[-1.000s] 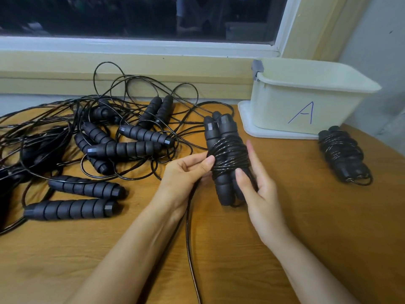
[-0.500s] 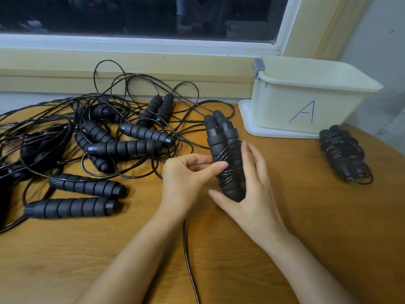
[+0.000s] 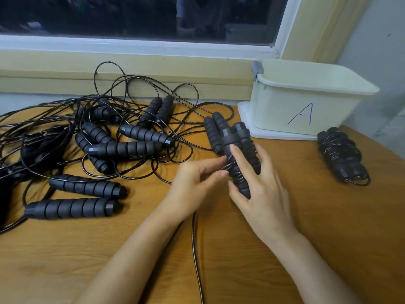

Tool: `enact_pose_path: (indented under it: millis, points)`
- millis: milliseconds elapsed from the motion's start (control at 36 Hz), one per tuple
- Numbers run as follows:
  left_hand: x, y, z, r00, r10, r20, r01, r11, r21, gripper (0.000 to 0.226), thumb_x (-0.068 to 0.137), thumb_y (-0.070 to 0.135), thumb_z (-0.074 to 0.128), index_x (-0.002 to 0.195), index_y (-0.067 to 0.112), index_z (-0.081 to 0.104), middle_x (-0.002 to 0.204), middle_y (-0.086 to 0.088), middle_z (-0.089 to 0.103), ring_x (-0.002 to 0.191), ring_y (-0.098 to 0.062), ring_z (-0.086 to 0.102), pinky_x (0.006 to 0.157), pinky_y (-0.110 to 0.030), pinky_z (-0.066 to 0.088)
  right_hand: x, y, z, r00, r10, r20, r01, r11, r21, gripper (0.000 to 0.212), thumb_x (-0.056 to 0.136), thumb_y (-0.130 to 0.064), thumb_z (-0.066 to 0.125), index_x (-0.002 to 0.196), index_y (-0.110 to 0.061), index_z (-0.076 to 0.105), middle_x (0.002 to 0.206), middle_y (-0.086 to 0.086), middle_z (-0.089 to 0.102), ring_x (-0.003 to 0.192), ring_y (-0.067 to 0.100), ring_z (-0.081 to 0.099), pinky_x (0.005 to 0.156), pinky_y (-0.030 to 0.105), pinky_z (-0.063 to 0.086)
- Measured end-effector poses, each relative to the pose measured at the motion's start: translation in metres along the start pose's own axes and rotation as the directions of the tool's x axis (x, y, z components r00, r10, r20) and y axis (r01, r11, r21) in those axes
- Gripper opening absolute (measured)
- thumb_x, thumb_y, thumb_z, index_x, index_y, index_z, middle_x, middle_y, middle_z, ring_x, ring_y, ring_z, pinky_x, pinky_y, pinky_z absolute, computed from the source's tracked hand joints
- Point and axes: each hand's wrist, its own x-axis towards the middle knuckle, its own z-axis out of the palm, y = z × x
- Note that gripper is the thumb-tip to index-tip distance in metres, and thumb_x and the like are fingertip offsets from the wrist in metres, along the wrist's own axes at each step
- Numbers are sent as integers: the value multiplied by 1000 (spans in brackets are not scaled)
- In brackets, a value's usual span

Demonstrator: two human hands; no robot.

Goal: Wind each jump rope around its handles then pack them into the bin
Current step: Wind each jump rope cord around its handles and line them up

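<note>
Winding under way above the table (image 3: pixel 328 227): right hand (image 3: pixel 260 194) grips the paired handles (image 3: pixel 238 137), already thickly wrapped, while left hand (image 3: pixel 195 183) appears to pinch the cord (image 3: pixel 194 233) against them, though blur obscures the fingertips. The loose tail needs wrapping and tucking next, before the bundle goes into the bin (image 3: pixel 306 99) just beyond.

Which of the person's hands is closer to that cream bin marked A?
Right. The right hand, holding the partly wound rope, lies in front of the bin, near its left end. The left hand sits farther left, on the rope's other side.
</note>
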Motion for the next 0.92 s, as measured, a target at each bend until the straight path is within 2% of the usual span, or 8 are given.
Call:
enact_pose_path:
  millis: [111,222,389,444,556,667,778,917]
  points:
    - [0,-2,2,994,52,-96,-48,998,43,36,90,13,65,126,14,61,117,4,68,111,1,63,95,-19,50,-1,0,4,999,44,-21,-39,984,175,69,89,-26,71,150,-30,40,151,11,39,131,25,49,86,17,44]
    - [-1,0,3,984,-2,-176,5,1000,19,50,80,39,64,125,16,63,109,10,69,105,2,65,95,-28,54,2,-7,4,993,112,-26,-90,895,436,64,87,-26,66,147,-26,44,147,7,45,132,8,44,98,0,30]
    - [-2,-1,2,990,-56,-131,59,998,19,81,76,61,52,141,13,49,127,2,65,120,-4,59,104,-32,49,2,-13,0,977,160,142,-208,559,802,61,87,-20,66,141,-34,44,133,-15,59,125,8,55,98,17,45]
    - [-1,1,3,991,-105,-78,104,994,-25,80,79,55,50,147,15,39,133,6,60,124,1,53,107,-25,44,1,-13,0,971,160,176,-232,479,846,59,88,-19,65,141,-36,44,135,-8,59,126,10,56,99,23,47]
    - [1,1,3,986,-167,3,166,973,-162,79,84,44,50,152,13,26,122,22,56,120,7,53,104,-21,45,1,-12,0,959,139,247,-282,388,877,56,90,-20,61,140,-41,43,136,-8,59,126,12,56,103,31,49]
    - [1,4,5,982,-185,-23,175,957,-231,78,84,40,53,152,10,29,128,2,62,121,-6,59,101,-27,50,2,-12,-2,959,101,265,-282,437,854,55,94,-23,57,144,-39,40,145,-10,50,135,5,46,106,23,43]
    - [0,5,6,968,-224,-111,183,938,-296,79,75,34,64,145,8,40,97,10,73,96,-5,70,79,-18,55,2,-14,0,986,78,145,-158,695,702,46,96,-21,52,141,-30,48,153,-4,35,140,-3,31,103,5,31]
    - [-2,1,5,950,-222,-221,162,952,-259,84,62,45,72,135,9,54,89,4,75,83,-6,73,70,-19,56,0,-17,5,985,47,167,-143,766,627,60,89,-25,65,145,-27,43,156,-9,31,143,-6,25,105,3,24]
